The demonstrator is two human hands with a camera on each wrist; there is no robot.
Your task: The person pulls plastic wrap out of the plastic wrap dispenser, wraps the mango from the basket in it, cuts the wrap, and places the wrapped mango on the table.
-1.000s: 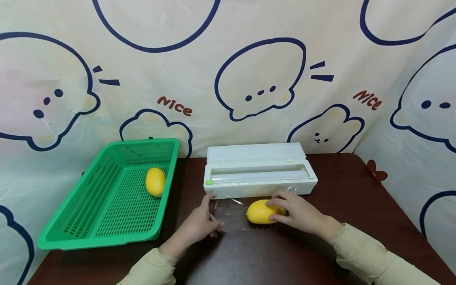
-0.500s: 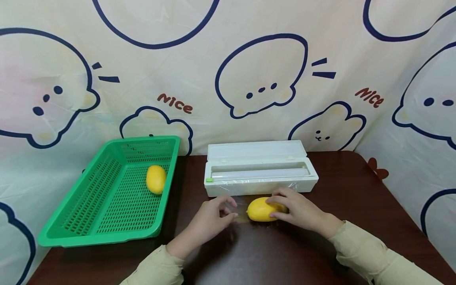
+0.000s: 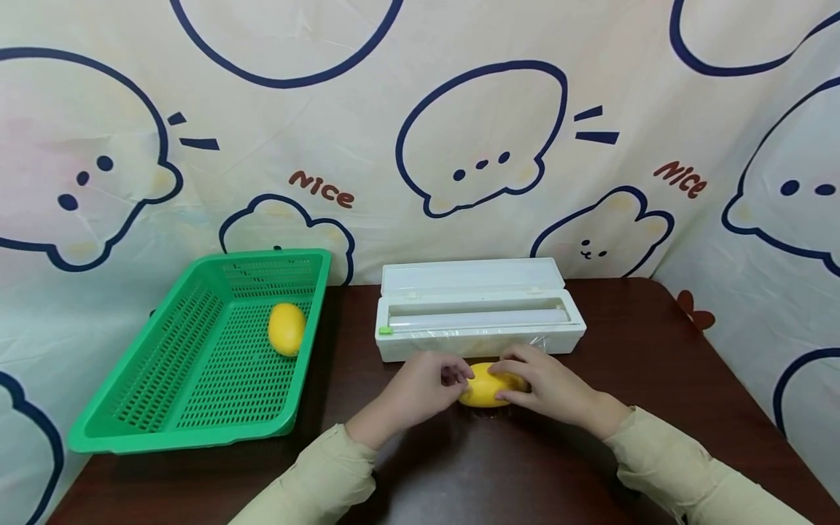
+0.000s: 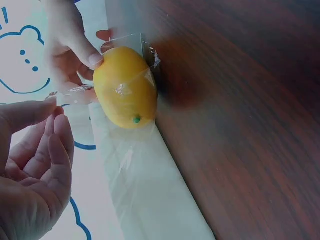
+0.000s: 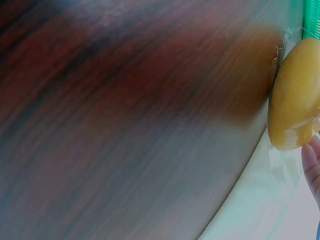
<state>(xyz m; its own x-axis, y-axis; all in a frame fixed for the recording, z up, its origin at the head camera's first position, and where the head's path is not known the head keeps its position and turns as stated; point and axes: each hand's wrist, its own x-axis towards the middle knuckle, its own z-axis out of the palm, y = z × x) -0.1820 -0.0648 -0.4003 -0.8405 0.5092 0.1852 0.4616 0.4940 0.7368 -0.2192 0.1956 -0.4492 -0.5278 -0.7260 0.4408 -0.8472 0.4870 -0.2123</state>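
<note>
A yellow lemon point(image 3: 482, 386) lies on its side in front of the white box, on a sheet of clear cling film. My right hand point(image 3: 554, 388) grips its right end, with fingers over the far side and thumb on the near side. My left hand point(image 3: 423, 388) is at the lemon's left end. In the left wrist view, the thumb and forefinger of the left hand point(image 4: 35, 165) pinch a gathered edge of cling film point(image 4: 75, 92), which stretches up to the lemon point(image 4: 125, 90) and partly covers it. More film stands up in folds beyond the lemon point(image 5: 295, 95) in the right wrist view.
The white cling film dispenser box point(image 3: 479, 344) stands behind the hands, its lid raised and a film roll point(image 3: 485, 319) inside. At left, a green plastic basket point(image 3: 197, 441) holds another lemon point(image 3: 286, 329). A patterned cloth point(image 3: 479, 146) hangs behind the brown table point(image 3: 512, 474).
My left hand has moved right from the film's left edge to the lemon, folding the film over toward it. My right hand has kept hold of the lemon in place.
</note>
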